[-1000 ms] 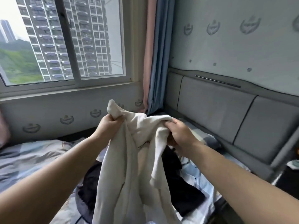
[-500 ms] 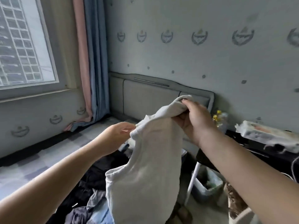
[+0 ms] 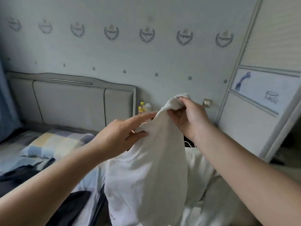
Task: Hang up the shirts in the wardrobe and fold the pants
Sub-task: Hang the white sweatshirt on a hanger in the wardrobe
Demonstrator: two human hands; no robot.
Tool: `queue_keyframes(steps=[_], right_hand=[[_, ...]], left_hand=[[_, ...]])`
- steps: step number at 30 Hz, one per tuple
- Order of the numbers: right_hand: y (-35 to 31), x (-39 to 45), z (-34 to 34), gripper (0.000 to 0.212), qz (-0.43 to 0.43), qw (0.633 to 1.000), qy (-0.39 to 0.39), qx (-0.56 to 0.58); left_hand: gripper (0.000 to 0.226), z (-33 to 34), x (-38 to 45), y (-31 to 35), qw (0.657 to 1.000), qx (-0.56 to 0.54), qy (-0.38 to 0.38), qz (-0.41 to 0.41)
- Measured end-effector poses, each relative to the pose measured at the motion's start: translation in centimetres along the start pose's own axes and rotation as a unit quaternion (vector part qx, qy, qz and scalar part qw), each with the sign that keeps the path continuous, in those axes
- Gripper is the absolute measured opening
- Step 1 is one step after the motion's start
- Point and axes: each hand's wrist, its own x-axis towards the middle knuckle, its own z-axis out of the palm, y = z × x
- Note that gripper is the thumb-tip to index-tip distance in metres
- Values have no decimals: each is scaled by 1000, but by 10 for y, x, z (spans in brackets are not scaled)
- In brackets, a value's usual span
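A white shirt (image 3: pixel 149 168) hangs in front of me, bunched at its top. My right hand (image 3: pixel 189 116) grips that top edge, fingers curled over the cloth. My left hand (image 3: pixel 120 134) is at the shirt's left side just below; its index finger points straight out along the cloth while thumb and lower fingers pinch a fold. The wardrobe (image 3: pixel 267 88) with its pale sliding door stands at the right. Dark clothes (image 3: pixel 19 175) lie on the bed at lower left.
The bed with a checked pillow (image 3: pixel 55 144) and a grey padded headboard (image 3: pixel 71 100) fills the left. Small bottles (image 3: pixel 144 107) stand beside the headboard. A wall socket (image 3: pixel 206 102) sits behind my right hand. More white cloth (image 3: pixel 200 168) lies below the shirt.
My view has swung right, from the window past the headboard to the wardrobe. The shirt moved along with both hands. My left hand shifted its hold and now has its index finger stretched out.
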Motion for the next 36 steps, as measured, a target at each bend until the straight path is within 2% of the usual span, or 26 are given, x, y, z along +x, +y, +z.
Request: queue_keyframes(steps=[4,8,12,16,20,23,24,27,28,31,34,36], right_hand=[[-31,0,-70,25,-10,996,85,-8],[-46,-9,-135,20,-16,983,177,-34],[-58,-23,-201,18,5,960,237,-149],[-74,-35,-247,14,-33,929,307,-204],[-87,-50,-287,24,-68,870,332,-357],[-84,-64,-306,24,-60,808,345,-474],[-80,-68,-312,32,-61,787,364,-495],[-72,-76,-325,43,-88,728,423,-532],[-71,-78,-328,43,-94,711,435,-544],[-70,-82,-340,42,-104,682,468,-552],[-80,-85,-357,38,-78,648,502,-567],[-86,-83,-371,32,-70,627,531,-565]], left_hand=[[51,58,50,42,981,-89,-48,166],[27,127,94,71,952,-198,-111,205],[16,204,129,100,919,-330,-165,143],[15,270,164,131,862,-449,-224,65],[22,327,198,155,824,-489,-287,0],[22,357,215,175,789,-520,-325,-31],[24,364,218,181,764,-543,-344,-49],[35,387,224,198,635,-623,-431,-153],[39,393,225,203,610,-629,-447,-181],[44,411,230,218,585,-621,-474,-219],[54,425,241,229,550,-630,-498,-227],[52,434,251,236,540,-635,-501,-233]])
